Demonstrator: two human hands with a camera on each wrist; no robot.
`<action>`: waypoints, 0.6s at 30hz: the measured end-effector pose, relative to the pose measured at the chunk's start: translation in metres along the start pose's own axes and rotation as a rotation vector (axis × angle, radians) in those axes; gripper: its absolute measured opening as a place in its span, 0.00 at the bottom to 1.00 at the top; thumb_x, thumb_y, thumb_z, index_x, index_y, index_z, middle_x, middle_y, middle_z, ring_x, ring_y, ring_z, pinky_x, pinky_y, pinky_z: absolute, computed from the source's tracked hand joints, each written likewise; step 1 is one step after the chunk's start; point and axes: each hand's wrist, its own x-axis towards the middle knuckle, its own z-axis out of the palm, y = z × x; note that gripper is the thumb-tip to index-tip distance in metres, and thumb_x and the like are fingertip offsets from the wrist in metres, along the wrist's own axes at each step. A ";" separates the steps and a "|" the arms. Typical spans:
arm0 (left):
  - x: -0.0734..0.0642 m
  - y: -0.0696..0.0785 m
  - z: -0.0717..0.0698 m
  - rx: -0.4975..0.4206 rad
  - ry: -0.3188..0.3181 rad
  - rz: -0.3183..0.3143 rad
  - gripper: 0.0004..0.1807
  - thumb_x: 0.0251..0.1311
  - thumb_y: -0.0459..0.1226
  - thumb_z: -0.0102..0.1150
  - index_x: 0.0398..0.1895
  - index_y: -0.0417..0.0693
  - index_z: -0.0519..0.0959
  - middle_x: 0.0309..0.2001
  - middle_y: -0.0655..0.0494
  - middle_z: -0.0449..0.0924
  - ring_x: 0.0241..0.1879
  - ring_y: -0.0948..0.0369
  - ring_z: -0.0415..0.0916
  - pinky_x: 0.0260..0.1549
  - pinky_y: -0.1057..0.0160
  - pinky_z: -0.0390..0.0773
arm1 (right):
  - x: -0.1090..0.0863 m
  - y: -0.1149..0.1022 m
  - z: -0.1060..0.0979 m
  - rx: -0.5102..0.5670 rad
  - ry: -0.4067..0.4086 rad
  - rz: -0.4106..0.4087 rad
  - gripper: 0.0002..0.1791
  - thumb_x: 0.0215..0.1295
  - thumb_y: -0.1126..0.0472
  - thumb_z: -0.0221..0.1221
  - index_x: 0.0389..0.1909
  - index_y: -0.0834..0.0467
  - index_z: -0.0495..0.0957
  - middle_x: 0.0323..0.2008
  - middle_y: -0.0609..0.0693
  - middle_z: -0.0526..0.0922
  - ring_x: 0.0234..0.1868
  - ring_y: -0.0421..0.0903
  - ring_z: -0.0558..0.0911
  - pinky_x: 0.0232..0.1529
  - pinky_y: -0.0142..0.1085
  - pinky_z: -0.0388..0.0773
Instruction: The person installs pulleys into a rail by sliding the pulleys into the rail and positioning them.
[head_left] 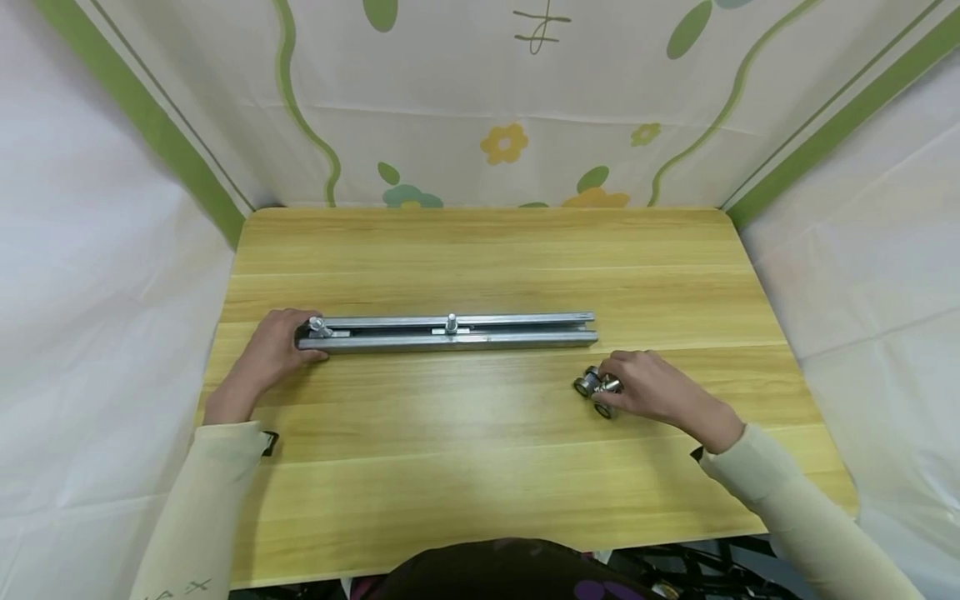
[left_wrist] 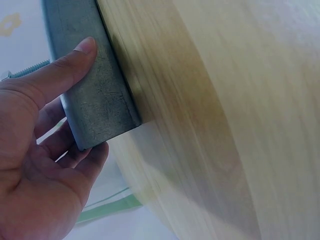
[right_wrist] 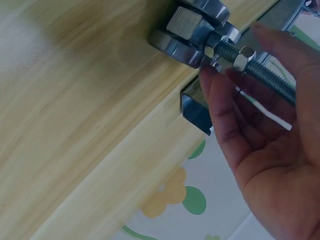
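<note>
A long steel channel rail (head_left: 510,340) lies crosswise on the table, its slot facing up. My left hand (head_left: 279,346) grips its left end, the thumb along the near side and the other fingers round the end and far side. Two upright bolts stand in the slot: one bolt (head_left: 318,325) beside the left hand, the other bolt (head_left: 452,323) near mid-length. Right of the rail and nearer to me, my right hand (head_left: 637,385) holds a small metal roller trolley (right_wrist: 185,27) by its threaded bolt (right_wrist: 272,80), fingers curled round the shank below a nut. The trolley's wheels (head_left: 583,385) are at the tabletop.
The wooden table (head_left: 450,483) has a back edge against a white curtain (head_left: 420,83) printed with flowers and green stripes. White sheets (head_left: 97,292) hang at both sides. Dark clothing (head_left: 495,575) shows at the front edge.
</note>
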 end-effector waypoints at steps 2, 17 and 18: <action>0.000 0.000 0.000 0.001 0.001 0.003 0.29 0.46 0.29 0.84 0.53 0.32 0.83 0.51 0.31 0.85 0.55 0.32 0.78 0.62 0.32 0.70 | 0.001 -0.002 0.000 -0.013 -0.002 0.017 0.13 0.64 0.55 0.75 0.39 0.60 0.87 0.31 0.47 0.83 0.23 0.31 0.73 0.23 0.29 0.73; 0.000 -0.002 0.001 -0.006 0.011 0.026 0.27 0.44 0.28 0.84 0.50 0.34 0.83 0.48 0.33 0.86 0.52 0.34 0.79 0.61 0.33 0.70 | 0.004 -0.008 -0.003 0.014 -0.066 0.014 0.06 0.61 0.67 0.74 0.37 0.60 0.87 0.30 0.46 0.84 0.24 0.30 0.73 0.24 0.27 0.73; 0.000 -0.002 0.001 -0.007 0.010 0.024 0.28 0.44 0.28 0.84 0.50 0.34 0.83 0.48 0.33 0.86 0.52 0.34 0.79 0.61 0.33 0.70 | 0.004 -0.008 -0.004 0.011 -0.066 0.010 0.07 0.61 0.68 0.75 0.37 0.60 0.87 0.30 0.46 0.84 0.24 0.30 0.73 0.24 0.27 0.73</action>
